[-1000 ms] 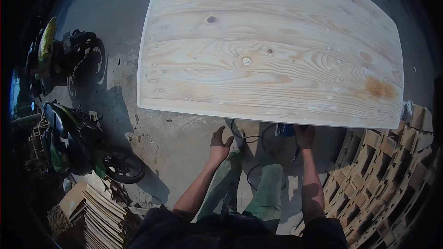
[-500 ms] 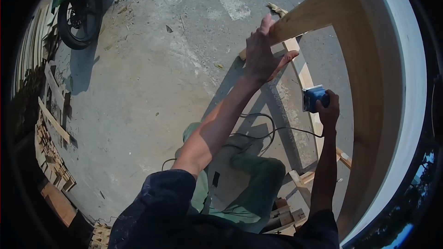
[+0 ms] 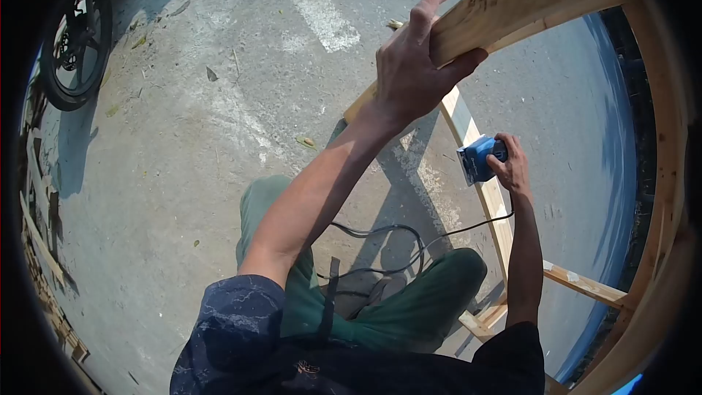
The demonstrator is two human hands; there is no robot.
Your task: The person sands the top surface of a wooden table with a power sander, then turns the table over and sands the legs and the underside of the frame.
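My left hand [image 3: 413, 73] is wrapped around the near end of a thick wooden beam [image 3: 526, 11], its thumb on the lower side and its fingers over the upper side. This beam belongs to a pale wooden frame that rises at the right. Lower down, my right hand [image 3: 513, 164] grips a blue electric sander [image 3: 479, 159] by its round dark top. The sander's flat pad faces left, over a long wooden rail [image 3: 497, 216]; whether the pad touches wood cannot be made out. A black cord [image 3: 468, 229] runs from near my right wrist toward my legs.
The cord loops on the concrete floor [image 3: 219, 197] beside my bent green-trousered leg [image 3: 431, 289]. A crosspiece [image 3: 585, 285] joins the frame at the right. Upper left stands a motorcycle wheel [image 3: 77, 51]; scrap wood [image 3: 44, 241] lies along the left edge.
My view has shifted, showing more of the frame's inside at the right. The left hand now wraps more closely around the beam end. The right hand still holds the sander, its pad tilted slightly differently.
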